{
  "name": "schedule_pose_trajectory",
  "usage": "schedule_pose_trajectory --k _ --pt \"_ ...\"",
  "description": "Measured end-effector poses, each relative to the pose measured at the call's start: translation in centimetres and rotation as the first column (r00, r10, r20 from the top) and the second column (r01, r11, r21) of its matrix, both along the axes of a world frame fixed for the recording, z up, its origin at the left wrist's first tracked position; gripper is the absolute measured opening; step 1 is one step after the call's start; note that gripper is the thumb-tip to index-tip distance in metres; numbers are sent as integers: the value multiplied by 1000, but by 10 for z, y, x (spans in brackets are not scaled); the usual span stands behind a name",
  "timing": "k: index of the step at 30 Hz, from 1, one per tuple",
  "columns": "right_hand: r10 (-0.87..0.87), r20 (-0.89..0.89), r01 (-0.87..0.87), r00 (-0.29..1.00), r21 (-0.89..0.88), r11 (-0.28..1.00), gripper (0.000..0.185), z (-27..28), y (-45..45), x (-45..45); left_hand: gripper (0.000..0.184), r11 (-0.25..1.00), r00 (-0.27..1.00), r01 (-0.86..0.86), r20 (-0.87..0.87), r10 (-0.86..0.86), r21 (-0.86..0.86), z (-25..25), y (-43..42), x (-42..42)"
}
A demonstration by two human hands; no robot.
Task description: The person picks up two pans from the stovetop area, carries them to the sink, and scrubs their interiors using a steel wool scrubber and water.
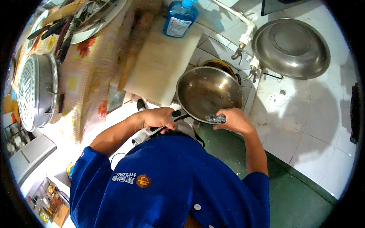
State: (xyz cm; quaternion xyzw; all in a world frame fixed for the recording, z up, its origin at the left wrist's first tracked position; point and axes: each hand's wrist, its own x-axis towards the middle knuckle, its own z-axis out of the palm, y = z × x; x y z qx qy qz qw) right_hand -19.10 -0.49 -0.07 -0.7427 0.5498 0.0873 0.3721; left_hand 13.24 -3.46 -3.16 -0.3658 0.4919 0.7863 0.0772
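In front of my body a metal wok (207,89) is tilted, its inside facing me, brown and wet with a few pale specks. My left hand (157,118) is closed around the wok's dark handle (178,114) at the near left. At the near right rim, my right hand (234,121) grips a grey metal scouring pad (215,119), which lies against the inside of the wok.
Two taps (240,52) stick out behind the wok. A metal basin (292,48) hangs at the upper right. A blue soap bottle (180,19) stands by a pale board (161,60). Left, a patterned cloth (85,72) lies under a plate and a steamer pot (33,91).
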Motion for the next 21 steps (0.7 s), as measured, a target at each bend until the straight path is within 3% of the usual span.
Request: schedule_pose_trajectory --k 3,6,8,9,12,14,16,18,20,21 --pt "6 76 -6 997 -2 1000 48 -5 -4 25 25 997 999 -28 36 30 -68 15 7 27" --pt "52 202 -43 978 -49 998 62 -11 -14 49 37 981 989 -58 125 82 -185 39 9 49" --pt "111 228 -108 967 -26 994 57 -21 -23 64 38 924 963 -77 213 167 -375 46 14 63" --pt "91 293 -89 952 -20 996 52 -31 -26 73 35 922 957 -156 177 230 -354 51 16 69" --pt "70 377 -98 923 56 994 47 -57 -35 103 32 888 922 -100 293 252 -449 54 19 88" --pt "224 267 -191 937 -144 971 46 -77 -36 120 31 885 906 -104 324 273 -454 54 22 101" --pt "292 202 -276 935 -104 956 47 -72 -47 133 37 863 870 -144 354 344 -485 51 28 112" --pt "353 -105 -368 930 -221 903 48 -75 -54 139 39 849 868 -120 360 341 -514 33 37 126" --pt "345 -311 -434 885 -290 853 47 -76 -69 139 39 522 907 -29 198 372 -852 6 49 139" --pt "293 -311 -393 904 -337 856 45 -87 -82 136 37 590 899 -54 217 380 -806 12 48 137"
